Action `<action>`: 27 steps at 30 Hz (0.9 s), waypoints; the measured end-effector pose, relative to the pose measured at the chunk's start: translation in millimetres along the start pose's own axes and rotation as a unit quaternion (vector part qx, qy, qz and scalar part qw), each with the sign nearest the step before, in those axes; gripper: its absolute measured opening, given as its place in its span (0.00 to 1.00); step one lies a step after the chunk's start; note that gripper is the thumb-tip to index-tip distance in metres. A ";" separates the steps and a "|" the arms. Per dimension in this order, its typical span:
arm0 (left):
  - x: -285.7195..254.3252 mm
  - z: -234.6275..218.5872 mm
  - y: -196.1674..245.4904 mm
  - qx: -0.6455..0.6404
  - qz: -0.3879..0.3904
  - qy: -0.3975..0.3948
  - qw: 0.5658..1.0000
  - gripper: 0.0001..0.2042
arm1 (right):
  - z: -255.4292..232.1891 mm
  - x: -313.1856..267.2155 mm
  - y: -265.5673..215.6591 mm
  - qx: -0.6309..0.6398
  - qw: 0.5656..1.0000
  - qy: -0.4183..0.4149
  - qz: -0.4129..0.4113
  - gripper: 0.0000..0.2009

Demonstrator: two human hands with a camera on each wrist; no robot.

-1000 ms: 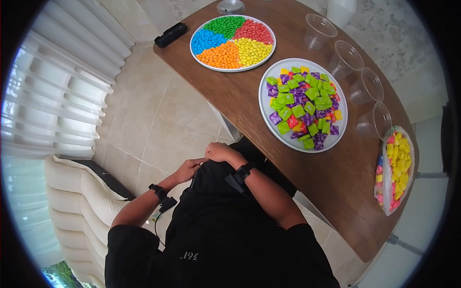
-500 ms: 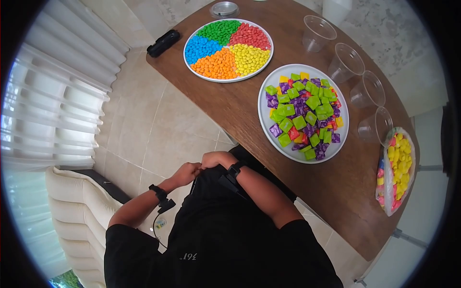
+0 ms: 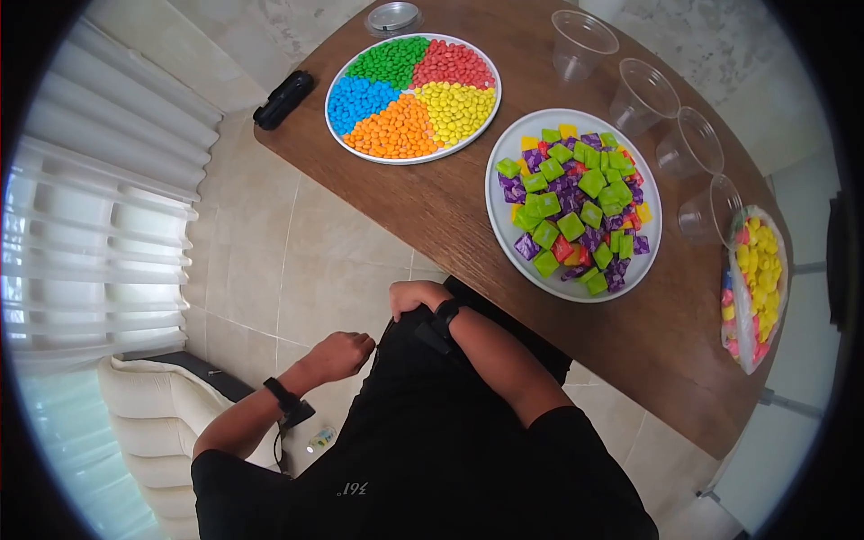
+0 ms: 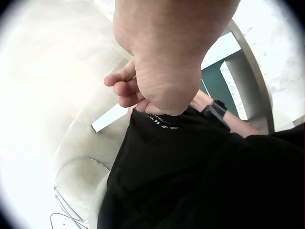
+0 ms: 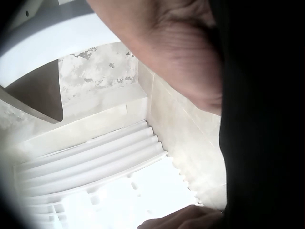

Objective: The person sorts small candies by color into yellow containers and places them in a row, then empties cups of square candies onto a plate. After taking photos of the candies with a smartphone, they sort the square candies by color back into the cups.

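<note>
Bright daylight, fisheye edges, blown-out window glare

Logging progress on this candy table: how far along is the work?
Done: round candies lie sorted by colour on one plate. In hand: nothing from the table; both hands grip the black shirt, left hand, right hand. Left: wrapped candies lie mixed, and four cups stand empty.

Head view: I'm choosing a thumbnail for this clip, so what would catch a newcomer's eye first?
The round plate of candies sorted into green, red, yellow, orange and blue wedges, at the far end of the brown table. Next to it, nearer the person, a white plate heaped with mixed green, purple, red and yellow wrapped sweets. Below the table edge, the left hand and right hand grip the black shirt.
</note>
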State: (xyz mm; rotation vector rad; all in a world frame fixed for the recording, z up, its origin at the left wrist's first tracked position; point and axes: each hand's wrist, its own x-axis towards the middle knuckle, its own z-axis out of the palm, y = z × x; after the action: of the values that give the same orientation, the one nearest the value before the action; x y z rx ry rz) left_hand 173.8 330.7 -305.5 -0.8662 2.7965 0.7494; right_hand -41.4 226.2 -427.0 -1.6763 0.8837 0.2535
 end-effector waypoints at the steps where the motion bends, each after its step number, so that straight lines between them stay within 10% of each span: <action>1: -7.4 -2.6 4.8 0.002 0.005 -0.001 1.000 0.04 | 0.9 -0.1 1.0 0.006 1.000 0.006 -0.015 0.17; 18: -10.6 -51.4 36.0 -0.053 0.113 -0.058 0.991 0.08 | 15.5 -44.8 -8.0 -0.053 0.989 0.116 0.074 0.19; 20: 9.5 -75.4 37.9 -0.086 0.091 0.081 0.989 0.07 | 30.7 -75.4 -31.5 -0.132 0.929 0.339 0.063 0.13; 22: 39.3 -115.0 51.3 -0.102 0.081 0.172 0.977 0.04 | 44.3 -124.3 -62.4 -0.103 0.919 0.381 0.007 0.12; 27: 124.8 -207.1 97.5 -0.152 0.209 0.375 0.890 0.03 | 37.4 -344.4 -136.5 -0.044 0.972 0.209 -0.097 0.16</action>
State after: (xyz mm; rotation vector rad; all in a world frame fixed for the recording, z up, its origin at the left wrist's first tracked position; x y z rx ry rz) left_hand 22.4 236.2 -115.5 -0.7009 3.7066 1.1361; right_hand -178.1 410.1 -133.5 -1.9211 1.0183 -0.2061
